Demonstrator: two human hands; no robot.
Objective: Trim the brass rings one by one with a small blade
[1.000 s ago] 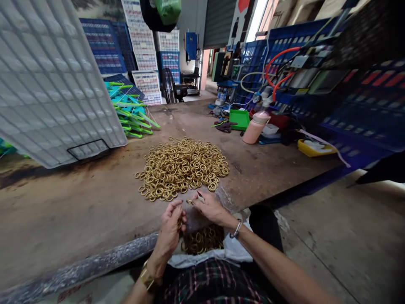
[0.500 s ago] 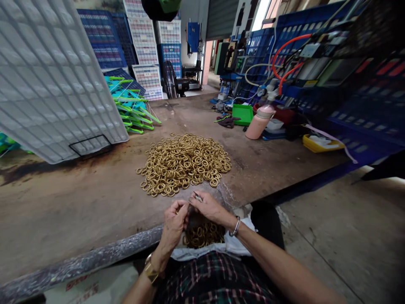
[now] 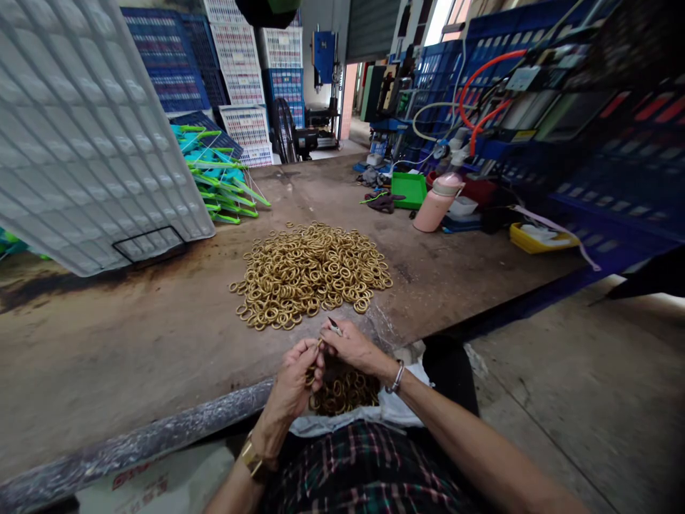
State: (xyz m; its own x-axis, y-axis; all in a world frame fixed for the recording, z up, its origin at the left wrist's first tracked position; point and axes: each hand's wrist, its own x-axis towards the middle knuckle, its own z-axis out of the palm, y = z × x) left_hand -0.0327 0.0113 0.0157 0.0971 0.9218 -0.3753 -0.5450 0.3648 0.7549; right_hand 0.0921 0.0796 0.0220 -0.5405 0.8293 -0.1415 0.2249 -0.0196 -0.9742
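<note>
My left hand [image 3: 297, 371] is closed around a few brass-coloured rings [image 3: 310, 376]. One more ring is pinched upright at its fingertips, where the two hands meet. My right hand [image 3: 350, 348] grips a small slim tool with a dark pointed tip [image 3: 335, 327], perhaps a small knife; the tip sticks up past the fingers. Its fingertips touch or nearly touch the pinched ring. Beyond the hands, a wide pile of the same rings [image 3: 315, 271] covers the middle of the table. Below them, more rings [image 3: 347, 392] lie in a white sack [image 3: 396, 407] at my lap.
A large translucent crate [image 3: 107, 143] stands on the table [image 3: 160, 343] at left, beside green and blue plastic parts [image 3: 225, 178]. To the right are a pink bottle [image 3: 437, 203], a green tray [image 3: 408, 190], a yellow tray [image 3: 540, 239] and machinery with orange hoses [image 3: 474, 93].
My left hand has turned a little, so the rings in its palm and the ring at its fingertips show more. The tool's dark tip stands slightly higher.
</note>
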